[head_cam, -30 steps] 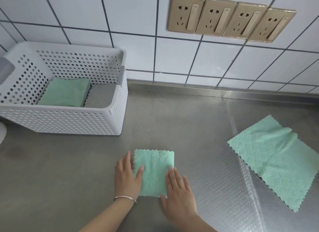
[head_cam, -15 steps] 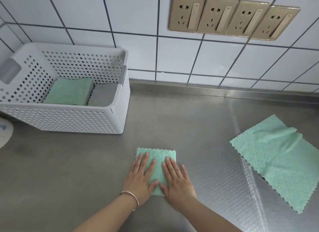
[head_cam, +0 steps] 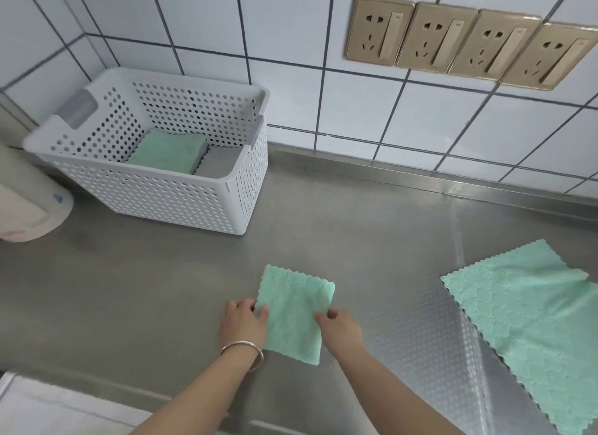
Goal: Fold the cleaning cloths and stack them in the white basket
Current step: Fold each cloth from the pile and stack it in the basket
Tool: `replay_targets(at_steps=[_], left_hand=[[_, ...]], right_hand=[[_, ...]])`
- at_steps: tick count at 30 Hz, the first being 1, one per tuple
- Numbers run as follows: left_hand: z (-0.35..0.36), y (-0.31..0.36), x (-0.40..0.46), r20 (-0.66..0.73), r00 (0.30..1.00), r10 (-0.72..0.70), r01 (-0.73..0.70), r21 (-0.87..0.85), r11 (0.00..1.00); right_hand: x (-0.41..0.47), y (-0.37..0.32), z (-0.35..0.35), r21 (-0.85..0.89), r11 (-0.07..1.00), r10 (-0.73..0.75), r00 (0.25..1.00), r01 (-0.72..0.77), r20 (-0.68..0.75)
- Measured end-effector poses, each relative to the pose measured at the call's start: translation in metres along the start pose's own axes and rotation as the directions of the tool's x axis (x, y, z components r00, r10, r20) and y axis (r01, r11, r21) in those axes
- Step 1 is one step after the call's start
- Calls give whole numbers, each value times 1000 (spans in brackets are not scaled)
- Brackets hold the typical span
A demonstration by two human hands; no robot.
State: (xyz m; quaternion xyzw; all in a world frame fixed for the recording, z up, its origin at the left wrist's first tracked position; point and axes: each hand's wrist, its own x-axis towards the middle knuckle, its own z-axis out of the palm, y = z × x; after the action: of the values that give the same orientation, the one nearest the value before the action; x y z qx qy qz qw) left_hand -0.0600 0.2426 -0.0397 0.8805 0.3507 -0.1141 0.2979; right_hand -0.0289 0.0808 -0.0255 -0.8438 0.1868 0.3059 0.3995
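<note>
A folded green cloth (head_cam: 296,311) lies on the steel counter in front of me. My left hand (head_cam: 242,321) pinches its left edge, thumb on top, a bangle on the wrist. My right hand (head_cam: 339,326) pinches its right edge the same way. The white perforated basket (head_cam: 181,198) stands at the back left against the tiled wall. Inside it lies a folded green cloth (head_cam: 168,151) on the left side, with a grey one (head_cam: 216,163) beside it. An unfolded green cloth (head_cam: 534,324) lies spread flat at the right.
A white round container (head_cam: 29,201) stands left of the basket. The steel counter (head_cam: 129,289) has a raised back lip under the tiles. Gold wall sockets (head_cam: 466,43) sit high on the wall. The counter's front edge runs just below my forearms.
My hands lay flat on the folded cloth, pressing it. Now they have slid out to its two side edges and closed on them. The view has shifted right and back.
</note>
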Motion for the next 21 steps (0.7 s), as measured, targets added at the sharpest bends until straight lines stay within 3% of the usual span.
replay_targets(at_steps=[4, 6, 9, 11, 12, 14, 16, 19, 21], left_hand=[[-7, 8, -9, 55, 998, -17, 25, -149, 989], [-9, 7, -14, 131, 988, -82, 118, -296, 948], [-25, 10, -12, 381, 905, -188, 397, -602, 693], [-42, 14, -8, 525, 839, -145, 513, -673, 534], [-53, 19, -8, 545, 831, -112, 521, -690, 503], [-80, 27, -6, 495, 869, 2, 412, -727, 550], [-121, 41, -6, 367, 921, 133, 214, -759, 615], [-190, 59, 6, 127, 953, 274, -68, -794, 604], [-227, 69, 17, -96, 932, 349, -314, -695, 647]], right_hand=[[11, 3, -3, -43, 998, 46, 997, -43, 63], [7, 5, -5, -42, 999, 30, 998, -27, 56], [-12, -3, -6, 24, 998, -55, 998, 54, 18], [-34, -19, -11, 119, 987, -103, 994, 106, -32], [-47, -29, -15, 174, 975, -127, 990, 137, -68], [-71, -54, -23, 280, 937, -172, 975, 206, -143], [-94, -88, -30, 347, 894, -218, 952, 283, -214], [-116, -150, -32, 397, 811, -319, 893, 431, -318], [-124, -191, -32, 368, 775, -385, 845, 514, -371]])
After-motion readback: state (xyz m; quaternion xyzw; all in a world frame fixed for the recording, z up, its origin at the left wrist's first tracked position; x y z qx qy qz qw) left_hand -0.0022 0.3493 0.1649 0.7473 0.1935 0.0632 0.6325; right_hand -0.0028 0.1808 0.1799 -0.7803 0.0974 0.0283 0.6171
